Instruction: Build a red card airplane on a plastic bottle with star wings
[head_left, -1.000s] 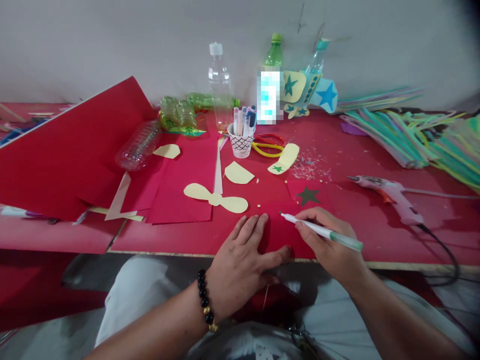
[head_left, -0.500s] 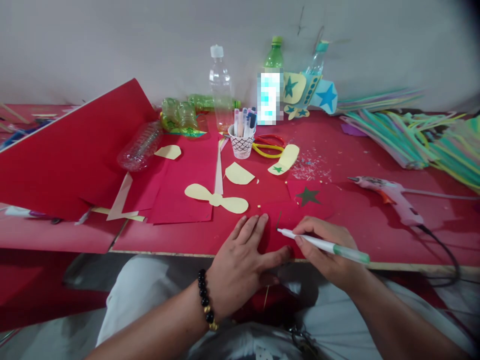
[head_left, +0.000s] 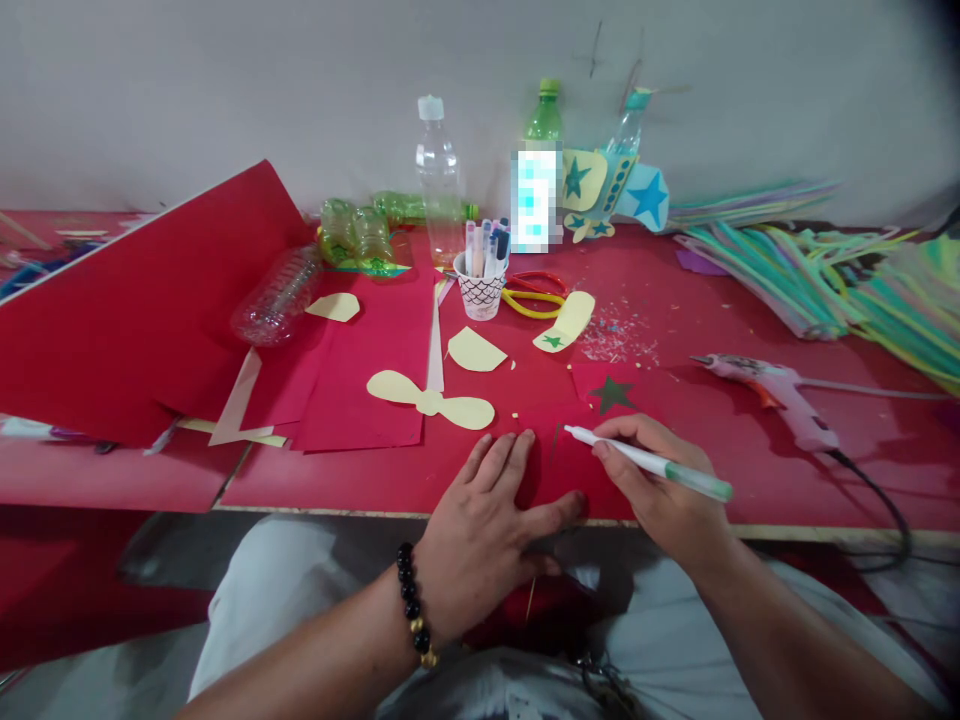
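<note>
My right hand is closed around a white marker with a green end, its tip pointing left over red paper. A thin dark line runs down the paper beside that tip. My left hand lies spread on the paper's left part, palm down, holding nothing. A dark green star is drawn on the red paper beyond my right hand. A pale yellow propeller-shaped cutout lies past my left fingertips.
A cup of markers stands mid-table before a clear bottle. Scissors and yellow cutouts lie nearby. A pink glue gun with its cord is at right, a bundle of pipe cleaners behind it. Red board leans at left.
My right hand has moved the marker tip up and slightly right, off the lower end of the dark line. My left hand stays flat in place.
</note>
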